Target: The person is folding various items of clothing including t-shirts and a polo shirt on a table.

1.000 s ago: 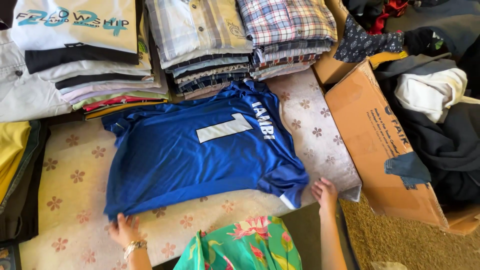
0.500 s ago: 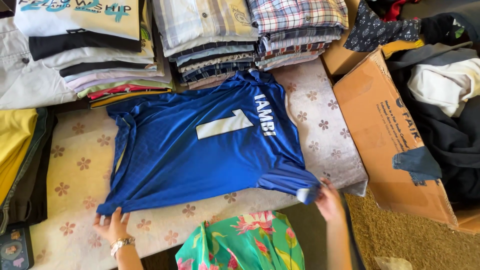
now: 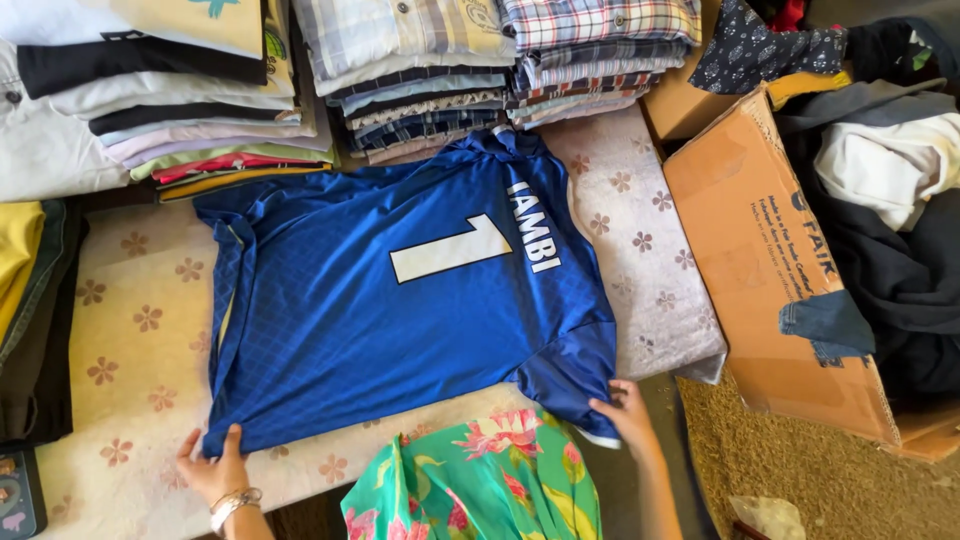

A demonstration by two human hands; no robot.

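Observation:
A blue sports jersey (image 3: 400,300) with a white number and letters lies spread back-up on a pale floral-print cover (image 3: 130,340). My left hand (image 3: 215,465), with a bracelet at the wrist, pinches the jersey's bottom hem corner at the near left. My right hand (image 3: 628,415) grips the edge of the near right sleeve (image 3: 570,375). The jersey's collar touches the folded stacks at the far side.
Stacks of folded shirts (image 3: 420,80) line the far edge, with more folded clothes (image 3: 150,100) at the far left. A cardboard box (image 3: 770,270) full of loose dark and white clothes stands at the right. Yellow and dark garments (image 3: 30,300) lie at the left.
The view has shifted, so the jersey sits more central. Both hands keep hold of the jersey's near edge, and the cloth lies a little flatter than before.

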